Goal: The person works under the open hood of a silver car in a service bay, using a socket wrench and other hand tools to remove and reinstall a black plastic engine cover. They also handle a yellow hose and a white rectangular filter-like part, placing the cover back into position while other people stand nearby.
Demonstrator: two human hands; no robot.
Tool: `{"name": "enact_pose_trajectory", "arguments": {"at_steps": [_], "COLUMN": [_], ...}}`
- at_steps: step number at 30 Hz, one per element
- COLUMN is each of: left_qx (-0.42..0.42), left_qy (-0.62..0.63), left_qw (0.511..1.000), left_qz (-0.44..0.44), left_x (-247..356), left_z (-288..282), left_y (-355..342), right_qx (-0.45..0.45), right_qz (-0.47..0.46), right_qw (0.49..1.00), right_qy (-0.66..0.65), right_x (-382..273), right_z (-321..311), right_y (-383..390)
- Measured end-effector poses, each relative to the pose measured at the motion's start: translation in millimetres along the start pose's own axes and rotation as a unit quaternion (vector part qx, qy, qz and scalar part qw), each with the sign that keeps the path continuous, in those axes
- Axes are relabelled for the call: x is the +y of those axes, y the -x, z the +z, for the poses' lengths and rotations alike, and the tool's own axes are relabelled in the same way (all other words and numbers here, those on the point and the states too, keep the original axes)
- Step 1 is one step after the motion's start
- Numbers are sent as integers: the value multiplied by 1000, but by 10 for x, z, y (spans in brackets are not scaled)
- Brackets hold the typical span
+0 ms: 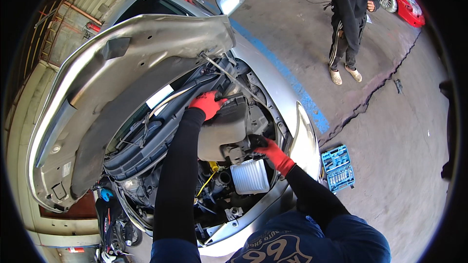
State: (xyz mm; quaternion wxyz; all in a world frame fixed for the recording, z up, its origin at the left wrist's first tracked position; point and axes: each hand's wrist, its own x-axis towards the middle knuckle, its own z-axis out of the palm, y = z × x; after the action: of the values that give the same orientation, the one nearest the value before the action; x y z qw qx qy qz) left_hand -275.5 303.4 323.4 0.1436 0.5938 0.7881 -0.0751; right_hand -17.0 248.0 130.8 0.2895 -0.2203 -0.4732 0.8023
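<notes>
A large grey-black plastic engine cover [223, 131] lies tilted over the middle of the engine bay. My left hand [208, 104], in a red glove with dark fingers, grips its far left edge. At its near right corner my right hand [274, 155], gloved alike, has its fingers closed round the edge; part of the grip is hidden. Just below that hand sits a white pleated air filter [249, 176], exposed in its housing. Beside the filter are a dark round duct opening [223, 178] and a yellow dipstick handle [213, 166].
The raised hood [161, 39] stands to the left on a prop rod [234, 78]. A blue socket set case [338, 168] lies on the floor by the headlight [304, 139]. A person in dark clothes [348, 19] stands at the upper right, near a red car [404, 5].
</notes>
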Motion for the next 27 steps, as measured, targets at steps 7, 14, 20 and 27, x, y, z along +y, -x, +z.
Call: {"name": "enact_pose_trajectory", "arguments": {"at_steps": [7,14,20,27], "left_qx": [44,68,408,421], "left_qy": [-57,-51,78,763], "left_qw": [995,996,909,446], "left_qz": [-62,-20,-18,-205], "left_x": [178,251,73,-274], "left_z": [-138,-77,279,1628], "left_y": [-443,-924,-229,589], "right_qx": [57,126,159,189], "right_qz": [51,66,74,90], "right_qw": [972,947,930,916], "right_qy": [-221,-289,-324,-341], "right_x": [154,408,468,456], "right_z": [163,102,107,0], "right_y": [-359,-605,-629,-744]}}
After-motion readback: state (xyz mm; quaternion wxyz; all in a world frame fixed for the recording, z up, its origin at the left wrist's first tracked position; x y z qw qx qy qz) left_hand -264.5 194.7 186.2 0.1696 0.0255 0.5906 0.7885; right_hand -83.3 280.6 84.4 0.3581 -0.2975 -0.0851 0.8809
